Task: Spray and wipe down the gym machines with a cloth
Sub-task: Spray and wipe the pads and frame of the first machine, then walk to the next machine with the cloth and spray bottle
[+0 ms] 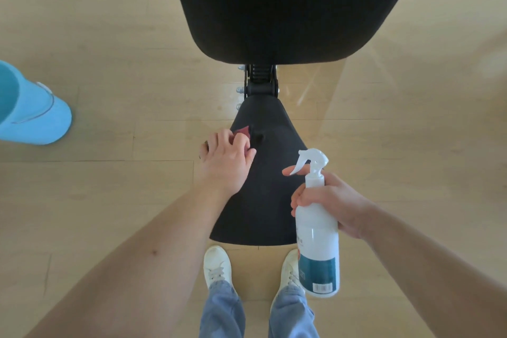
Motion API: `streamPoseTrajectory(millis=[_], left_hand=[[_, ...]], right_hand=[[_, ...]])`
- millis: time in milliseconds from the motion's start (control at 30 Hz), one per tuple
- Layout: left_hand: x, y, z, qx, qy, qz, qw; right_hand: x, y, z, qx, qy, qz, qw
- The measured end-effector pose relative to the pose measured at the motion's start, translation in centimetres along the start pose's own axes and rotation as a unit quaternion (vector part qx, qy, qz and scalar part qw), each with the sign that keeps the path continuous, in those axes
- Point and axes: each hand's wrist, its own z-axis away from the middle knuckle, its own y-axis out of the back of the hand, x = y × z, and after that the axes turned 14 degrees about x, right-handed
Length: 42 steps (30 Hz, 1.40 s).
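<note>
Held nearest the lens, a white plastic spray bottle (317, 230) with a teal label stood roughly upright in the right hand (332, 200). The lower fingers curled round its neck while the forefinger (288, 171) lay stretched along the trigger. That grip looked ready for another squirt without any change of hold. Left of that fingertip, the left hand (226, 162) lay palm-down, its fingers bent over a dark red cloth (242, 131) and pressing it against the left edge of the tapered black padded seat (263, 200). Only a corner of the cloth showed beyond the knuckles. The downward pressure probably served to rub that edge clean. Beyond both sets of fingers, past a black metal hinge (260, 82), lay the wide black backrest pad (274, 3). Far left of the left fingers stood a light blue plastic bucket (35, 118) on the pale wood floor (109, 35), well apart from the bench and likely parked within reach.
</note>
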Motion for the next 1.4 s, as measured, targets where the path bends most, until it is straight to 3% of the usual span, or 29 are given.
streamPoseTrajectory(millis=[100, 333, 500, 700, 1067, 1200, 1400], left_hand=[[0.6, 2.1, 3.6, -0.006, -0.012, 0.005, 1.0], [6.8, 7.6, 11.8, -0.17, 0.022, 0.048, 0.984], [11.2, 10.4, 14.8, -0.338, -0.014, 0.125, 0.933], [11.3, 13.6, 15.0, -0.311, 0.208, 0.252, 0.892], [10.5, 27.3, 11.0, -0.13, 0.337, 0.39, 0.847], [8.7, 33.0, 13.2, -0.077, 0.424, 0.447, 0.784], [3.6, 38.6, 17.1, -0.015, 0.568, 0.505, 0.65]], right_hand=[[-0.3, 0.0, 0.8, -0.014, -0.007, -0.02, 1.0], [-1.6, -0.1, 3.0, -0.014, -0.01, -0.045, 0.999], [-1.8, 0.7, 6.4, -0.01, -0.027, -0.053, 0.998], [-2.8, 3.1, 11.3, -0.011, -0.013, -0.029, 0.999], [-4.6, -0.9, 19.7, -0.054, 0.039, 0.044, 0.997], [-6.4, -3.5, 23.2, -0.085, 0.057, 0.064, 0.993], [-7.4, -9.7, 27.5, -0.131, 0.083, 0.134, 0.979]])
